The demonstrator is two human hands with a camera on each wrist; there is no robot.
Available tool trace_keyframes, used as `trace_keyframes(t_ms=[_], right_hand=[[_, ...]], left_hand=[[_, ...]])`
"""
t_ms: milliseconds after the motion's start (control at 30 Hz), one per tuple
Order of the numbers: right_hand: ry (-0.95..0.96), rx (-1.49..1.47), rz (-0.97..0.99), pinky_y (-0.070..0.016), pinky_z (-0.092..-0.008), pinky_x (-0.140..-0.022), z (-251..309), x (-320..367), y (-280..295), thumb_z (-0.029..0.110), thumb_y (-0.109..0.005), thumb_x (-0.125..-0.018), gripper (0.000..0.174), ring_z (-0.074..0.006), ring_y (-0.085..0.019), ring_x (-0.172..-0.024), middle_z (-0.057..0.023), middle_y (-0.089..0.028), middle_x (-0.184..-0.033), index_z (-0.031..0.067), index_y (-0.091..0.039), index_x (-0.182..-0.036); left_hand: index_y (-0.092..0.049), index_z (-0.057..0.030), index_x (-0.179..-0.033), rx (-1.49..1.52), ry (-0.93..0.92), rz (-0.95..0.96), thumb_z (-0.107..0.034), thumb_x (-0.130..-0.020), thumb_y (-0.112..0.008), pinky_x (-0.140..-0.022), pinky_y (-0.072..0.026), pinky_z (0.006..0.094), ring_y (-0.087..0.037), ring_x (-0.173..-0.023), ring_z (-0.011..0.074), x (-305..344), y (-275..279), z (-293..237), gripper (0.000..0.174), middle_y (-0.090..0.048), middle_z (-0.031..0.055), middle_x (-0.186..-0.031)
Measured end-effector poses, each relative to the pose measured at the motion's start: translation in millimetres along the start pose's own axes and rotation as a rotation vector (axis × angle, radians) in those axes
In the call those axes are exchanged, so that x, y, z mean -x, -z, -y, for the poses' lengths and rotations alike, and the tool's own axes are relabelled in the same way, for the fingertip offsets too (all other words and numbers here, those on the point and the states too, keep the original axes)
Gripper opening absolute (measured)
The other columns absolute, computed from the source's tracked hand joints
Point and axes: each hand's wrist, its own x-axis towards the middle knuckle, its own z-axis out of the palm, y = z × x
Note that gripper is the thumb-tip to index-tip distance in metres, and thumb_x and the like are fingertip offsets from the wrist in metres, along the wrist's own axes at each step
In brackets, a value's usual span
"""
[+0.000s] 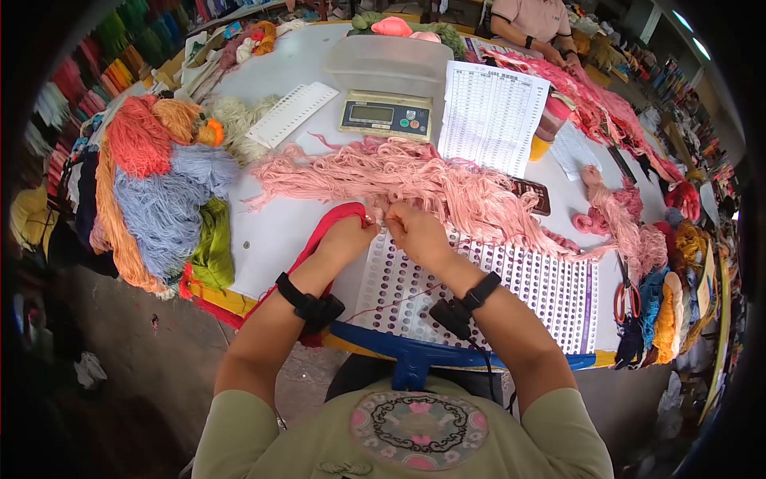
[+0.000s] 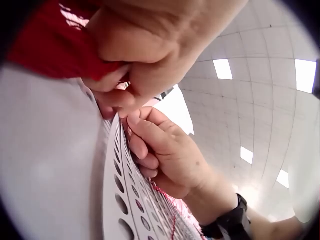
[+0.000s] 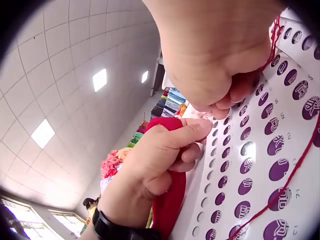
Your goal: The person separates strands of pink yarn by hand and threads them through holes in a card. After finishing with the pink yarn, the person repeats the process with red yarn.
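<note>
A white card (image 1: pixel 511 299) with rows of punched holes lies at the table's front edge, purple print showing through many holes. At its far left corner, my left hand (image 1: pixel 349 239) has its thumb and finger together, with a red thread skein (image 3: pixel 172 205) running through the hand and down to the left. Close beside it, my right hand (image 1: pixel 420 237) curls its fingers over the same corner and holds a red thread (image 3: pixel 295 172) that trails across the card. The fingertips of both hands almost meet in the left wrist view; what lies between them is hidden.
Pale pink skeins (image 1: pixel 383 180) lie just beyond the card. Behind them are a digital scale (image 1: pixel 387 113) and a printed sheet (image 1: pixel 491 112). Coloured skeins (image 1: pixel 163 188) are heaped at left; red-handled scissors (image 1: pixel 626 299) lie at right. Another person (image 1: pixel 536 24) works across the table.
</note>
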Motion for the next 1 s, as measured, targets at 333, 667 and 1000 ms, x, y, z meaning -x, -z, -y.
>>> trace_keyframes(t_ms=[333, 667, 1000], right_hand=[[-0.209, -0.338, 0.047, -0.0435, -0.0271, -0.046, 7, -5, 14, 0.015, -0.06, -0.09, 0.02, -0.013, -0.055, -0.049, -0.0068, -0.059, -0.062, 0.0039, -0.05, -0.105], [-0.339, -0.749, 0.322, -0.0452, -0.023, -0.043, -13, -14, 25, 0.021, -0.064, -0.089, 0.043, -0.0103, -0.054, -0.048, -0.0076, -0.062, -0.069, -0.0014, -0.045, -0.12], [-0.134, -0.877, 0.31, -0.0423, -0.0222, -0.045, -22, -12, 21, 0.017, -0.068, -0.085, 0.052, -0.0094, -0.053, -0.05, -0.0067, -0.061, -0.069, -0.0029, -0.044, -0.126]], left_hand=[[-0.058, -0.0051, -0.071, 0.713, 0.195, 0.294, -0.007, -0.083, -0.063, -0.037, -0.0206, 0.0224, -0.035, -0.04, 0.0056, -15, 11, -9, 0.012, -0.045, -0.0024, -0.051], [-0.06, -0.0036, -0.092, 0.997, 0.096, 0.162, -0.008, -0.085, -0.058, -0.041, -0.0275, 0.0205, -0.04, -0.047, 0.0076, 10, 41, 0, 0.009, -0.059, 0.0054, -0.074], [-0.061, -0.002, -0.114, 0.404, 0.021, 0.377, -0.017, -0.088, -0.058, -0.049, -0.0427, 0.025, -0.054, -0.051, 0.0145, 19, 11, -38, 0.031, -0.066, 0.0147, -0.087]])
